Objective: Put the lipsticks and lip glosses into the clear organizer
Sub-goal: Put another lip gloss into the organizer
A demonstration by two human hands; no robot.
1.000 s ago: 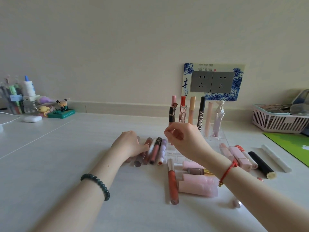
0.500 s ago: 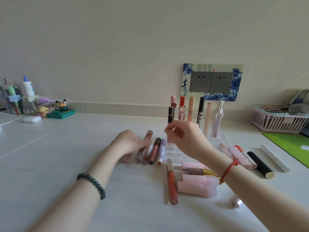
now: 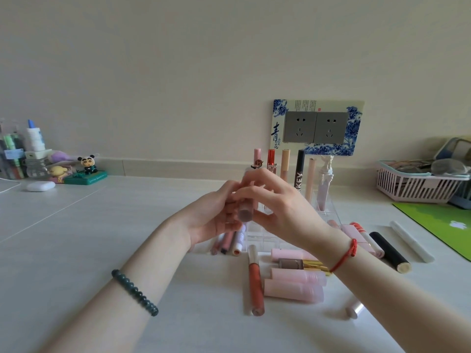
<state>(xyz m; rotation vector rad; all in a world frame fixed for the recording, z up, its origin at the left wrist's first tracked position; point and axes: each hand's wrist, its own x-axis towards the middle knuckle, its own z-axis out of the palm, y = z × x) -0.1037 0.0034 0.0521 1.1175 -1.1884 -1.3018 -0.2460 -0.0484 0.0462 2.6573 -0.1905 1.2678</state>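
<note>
Both hands meet above the middle of the desk, the left hand (image 3: 216,215) and right hand (image 3: 283,212) together grasping one mauve lip gloss tube (image 3: 245,212). Its long axis points roughly toward the camera, base end showing. The clear organizer (image 3: 328,212) stands just behind and to the right, nearer the right hand, so the tube probably needs tipping upright before it goes into a free slot.

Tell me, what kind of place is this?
Probably a desk or vanity top at home. A wall socket framed with a blue-and-white decorative sticker sits behind a clear organizer of lip products, and small cartoon figurines and a pen holder stand at the left.
</note>
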